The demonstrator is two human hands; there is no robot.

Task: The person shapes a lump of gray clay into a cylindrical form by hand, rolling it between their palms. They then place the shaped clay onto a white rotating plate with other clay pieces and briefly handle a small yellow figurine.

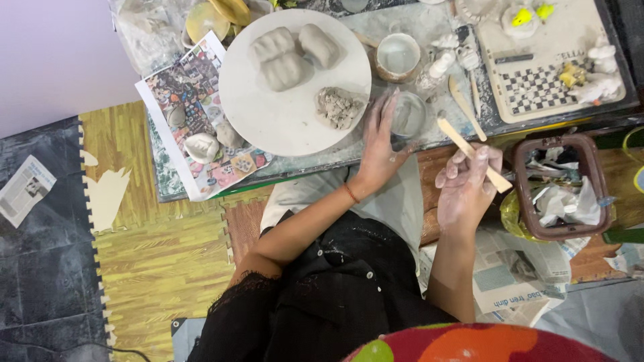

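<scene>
The left hand (380, 144) lay with fingers spread against the left side of a small grey cup (409, 115) at the near edge of the table (322, 161), touching it without closing round it; the cup's inside looked coated in pale slip, though how full it was I cannot tell. The right hand (468, 184), its skin dusted with clay, was clenched on a flat wooden stick (469, 149) that ran slantwise from its grip up toward the table; a second wooden tool (463, 104) lay just beyond it.

Farther off stood a brown-rimmed mug (398, 57) holding cloudy grey water; left of it a round white board (295, 80) carried three smooth clay lumps (292, 53) at its far side and a rough torn lump (339, 107) at its right edge, near the left hand. A square brown bin (557, 184) to the right, below the table, held crumpled white paper and plastic.

A colourful printed sheet (194, 127) lay under the board's left side, hanging over the table edge, with a white clay shell (201, 147) on it; at far right a pale tray (550, 60) had a black-and-white checked patch and small white and yellow figures; a folded newspaper (25, 188) lay on the dark floor at far left, and more newspaper was spread under the bin.
</scene>
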